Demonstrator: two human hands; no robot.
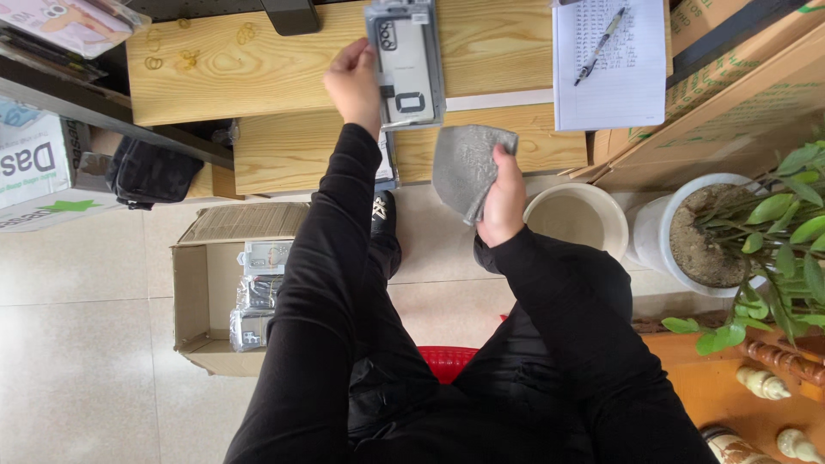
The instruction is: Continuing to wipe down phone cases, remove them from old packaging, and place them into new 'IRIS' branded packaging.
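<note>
One packaged phone case and one grey cloth are in hand; about three more packs sit in the cardboard box, hard to count. The left hand pinches the case's left edge above the wooden desk, its top cut off. The right hand clenches the cloth, fingers hidden behind it.

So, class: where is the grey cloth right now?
The grey cloth is in the right hand, centre of the head view, just below the phone case.

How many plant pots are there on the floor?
2. An empty white pot sits right of the right hand, which holds a grey cloth. A second white pot, with soil and a green plant, stands beside it. More may be hidden.
</note>
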